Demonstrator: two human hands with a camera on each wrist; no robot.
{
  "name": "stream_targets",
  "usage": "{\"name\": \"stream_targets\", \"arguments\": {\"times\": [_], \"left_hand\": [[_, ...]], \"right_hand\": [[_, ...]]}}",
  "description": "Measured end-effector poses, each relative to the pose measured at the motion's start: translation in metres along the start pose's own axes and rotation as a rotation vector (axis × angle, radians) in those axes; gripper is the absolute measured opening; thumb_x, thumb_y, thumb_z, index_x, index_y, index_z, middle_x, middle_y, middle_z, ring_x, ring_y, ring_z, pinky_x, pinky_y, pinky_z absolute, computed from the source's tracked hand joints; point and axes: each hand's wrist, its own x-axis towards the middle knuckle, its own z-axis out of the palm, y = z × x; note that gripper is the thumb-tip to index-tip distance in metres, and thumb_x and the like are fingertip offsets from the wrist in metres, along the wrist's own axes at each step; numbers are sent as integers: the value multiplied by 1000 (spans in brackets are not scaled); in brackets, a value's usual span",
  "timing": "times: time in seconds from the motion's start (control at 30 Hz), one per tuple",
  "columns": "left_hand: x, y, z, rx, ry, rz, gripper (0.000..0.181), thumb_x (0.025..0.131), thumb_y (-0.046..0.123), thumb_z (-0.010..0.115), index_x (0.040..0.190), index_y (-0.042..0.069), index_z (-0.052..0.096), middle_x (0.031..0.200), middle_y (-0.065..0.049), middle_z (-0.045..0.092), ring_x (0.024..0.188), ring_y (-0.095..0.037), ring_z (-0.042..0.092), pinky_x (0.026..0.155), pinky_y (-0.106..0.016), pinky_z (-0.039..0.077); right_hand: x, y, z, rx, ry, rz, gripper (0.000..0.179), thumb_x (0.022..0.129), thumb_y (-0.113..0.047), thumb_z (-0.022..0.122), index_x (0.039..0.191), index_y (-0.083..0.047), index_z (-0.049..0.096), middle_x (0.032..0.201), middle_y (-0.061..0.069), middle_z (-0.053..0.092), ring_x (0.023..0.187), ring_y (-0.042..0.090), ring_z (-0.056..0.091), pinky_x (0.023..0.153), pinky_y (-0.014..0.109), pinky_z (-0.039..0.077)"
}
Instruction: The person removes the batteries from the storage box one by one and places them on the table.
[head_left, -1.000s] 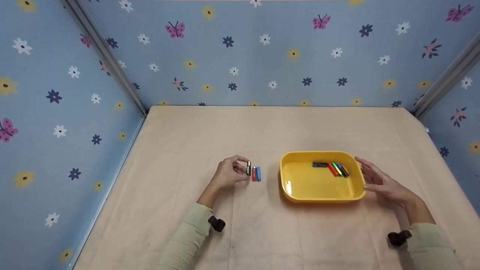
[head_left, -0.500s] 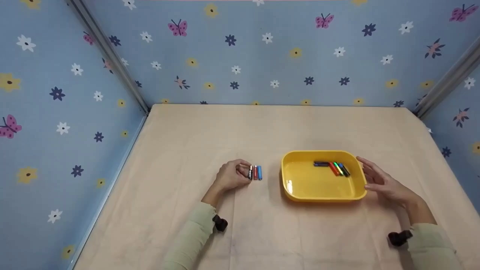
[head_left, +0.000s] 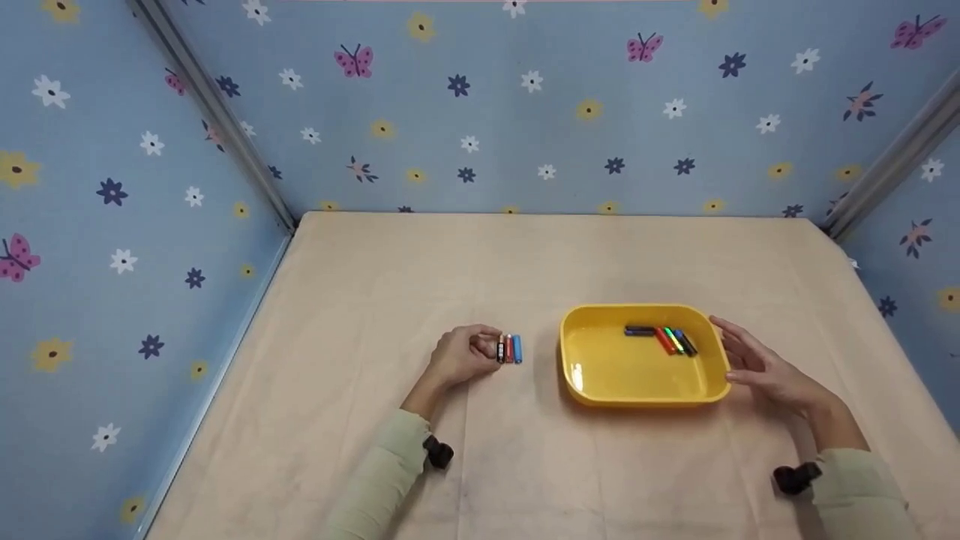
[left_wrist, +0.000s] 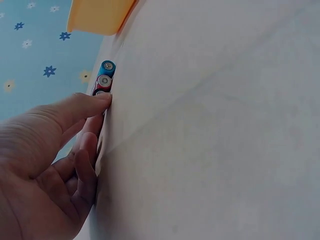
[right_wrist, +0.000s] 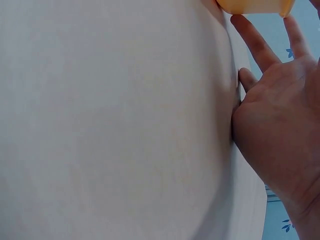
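My left hand pinches a black battery with a copper-coloured end between thumb and finger, low at the table. Right beside it lie a red battery and a blue battery, the three side by side in a row. In the left wrist view the ends of the red battery and blue battery show; the thumb mostly covers the black one. My right hand rests its extended fingertips against the right side of a yellow tub.
Inside the tub, toward its back right, lie several batteries: a dark one crosswise, then a red one, a green-and-black one and a blue-and-black one. A beige cloth covers the table. Flowered blue walls enclose it.
My left hand has lowered the black battery from just above the table to a place next to the red one. The right hand and tub have stayed put.
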Motion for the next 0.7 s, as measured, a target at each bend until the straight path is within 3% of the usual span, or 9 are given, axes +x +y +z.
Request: {"name": "stream_targets", "arguments": {"times": [0.13, 0.33, 0.5, 0.57, 0.7], "left_hand": [[-1, -1, 0, -3, -3, 4, 51, 88, 6, 93, 136, 15, 81, 97, -3, 84, 84, -9, 70, 90, -33, 58], [3, -1, -4, -14, -50, 17, 60, 87, 6, 93, 144, 11, 75, 99, -4, 83, 89, -14, 72, 100, -39, 60], [16, -13, -5, -16, -119, 66, 73, 85, 8, 93, 153, 7, 67, 95, 1, 80, 81, -11, 71, 87, -30, 60], [16, -10, -7, -5, -141, 65, 75, 86, 8, 92, 156, 5, 64, 95, -1, 80, 80, -10, 71, 81, -26, 57], [6, 15, -19, 32, -183, -10, 76, 91, 6, 91, 160, 3, 59, 97, -7, 81, 81, -9, 67, 77, -23, 52]], "right_hand": [[1, 1, -1, -11, 4, 10, 97, 108, -11, 71, 183, -29, 13, 191, 21, 2, 141, -34, 34, 113, 3, 35], [0, -1, -2, -16, 6, 35, 99, 107, -14, 73, 183, -32, 12, 192, 20, 1, 141, -32, 32, 112, 3, 35], [-1, -2, -3, 22, -2, 14, 97, 107, -10, 70, 183, -29, 12, 191, 23, 0, 142, -30, 36, 112, 3, 36], [-1, -2, -2, 35, -8, 11, 97, 107, -9, 69, 183, -29, 12, 191, 23, 0, 142, -30, 37, 112, 3, 37], [-2, 0, -2, 22, -15, 19, 97, 108, -11, 70, 183, -30, 11, 192, 20, 0, 142, -31, 36, 111, 3, 36]]}}
